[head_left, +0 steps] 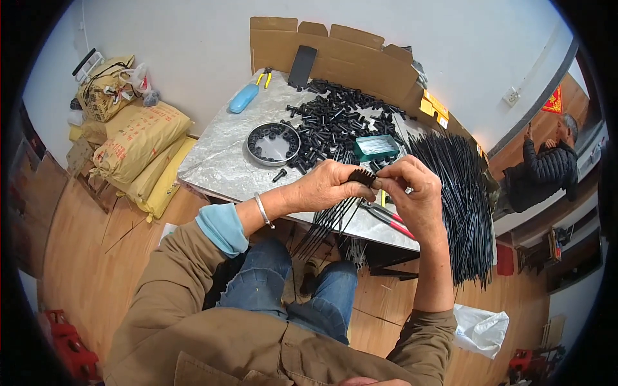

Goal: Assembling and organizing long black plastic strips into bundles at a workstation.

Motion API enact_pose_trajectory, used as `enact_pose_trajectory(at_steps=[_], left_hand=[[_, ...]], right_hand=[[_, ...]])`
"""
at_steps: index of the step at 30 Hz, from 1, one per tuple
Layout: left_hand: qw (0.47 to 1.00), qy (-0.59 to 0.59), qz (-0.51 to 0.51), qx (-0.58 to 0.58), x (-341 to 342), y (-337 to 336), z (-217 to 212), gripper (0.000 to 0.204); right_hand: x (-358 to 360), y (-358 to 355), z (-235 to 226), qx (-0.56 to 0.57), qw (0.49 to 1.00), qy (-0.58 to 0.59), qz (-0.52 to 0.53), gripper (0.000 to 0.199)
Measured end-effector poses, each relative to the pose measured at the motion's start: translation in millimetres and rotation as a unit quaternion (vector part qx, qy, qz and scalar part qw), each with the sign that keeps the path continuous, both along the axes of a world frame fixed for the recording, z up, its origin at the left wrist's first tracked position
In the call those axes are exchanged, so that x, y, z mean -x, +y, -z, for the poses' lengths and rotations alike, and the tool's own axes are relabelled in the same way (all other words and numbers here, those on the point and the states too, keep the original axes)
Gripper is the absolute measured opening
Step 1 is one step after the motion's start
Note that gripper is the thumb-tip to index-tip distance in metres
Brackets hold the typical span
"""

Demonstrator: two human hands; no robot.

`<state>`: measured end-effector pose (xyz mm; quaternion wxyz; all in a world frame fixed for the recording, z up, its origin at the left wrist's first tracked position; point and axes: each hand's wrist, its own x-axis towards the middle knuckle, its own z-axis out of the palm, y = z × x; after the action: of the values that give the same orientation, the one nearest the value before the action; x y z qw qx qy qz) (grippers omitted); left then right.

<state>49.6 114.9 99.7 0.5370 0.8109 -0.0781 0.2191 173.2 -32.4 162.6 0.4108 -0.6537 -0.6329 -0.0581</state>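
Over the near edge of the table, my left hand (335, 183) is closed round a bunch of thin black rods (329, 225). Their upper ends stand in a comb-like row (362, 176) above the thumb, and their long ends hang down past the table edge. Right beside that row, my right hand (412, 186) has thumb and fingers pinched together at the ends. What it pinches is too small to make out. Red-handled pliers (391, 222) lie just below, between the hands. A large heap of similar black rods (454, 199) lies to the right.
Many black bolts (331, 122) cover the table (215, 161). Among them stand a round metal tin (273, 161) of small black parts and a green tray (376, 147). Farther back lie a blue case (244, 98) and yellow-handled pliers (264, 77). Cardboard (341, 55) borders the back. Another person (544, 164) stands right.
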Motion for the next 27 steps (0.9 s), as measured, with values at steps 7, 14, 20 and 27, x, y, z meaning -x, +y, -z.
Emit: enact_pose_trajectory(at_steps=[7,14,20,27], left_hand=[[1.000,-0.009,-0.012,-0.006,-1.6,7.1,5.6,0.022],[0.994,-0.017,-0.031,-0.104,3.4,14.1,-6.1,0.028],[0.997,-0.050,-0.027,-0.045,0.1,12.7,-0.9,0.022],[0.999,-0.035,0.003,0.015,-1.0,10.0,7.2,0.025]], right_hand=[[1.0,10.7,17.0,-0.011,0.997,0.075,-0.011,0.014],[5.9,13.8,6.7,-0.017,0.994,-0.103,0.024,0.019],[4.1,13.1,7.2,-0.014,0.988,-0.151,0.037,0.019],[3.4,12.5,15.3,0.012,0.999,0.044,0.002,0.015]])
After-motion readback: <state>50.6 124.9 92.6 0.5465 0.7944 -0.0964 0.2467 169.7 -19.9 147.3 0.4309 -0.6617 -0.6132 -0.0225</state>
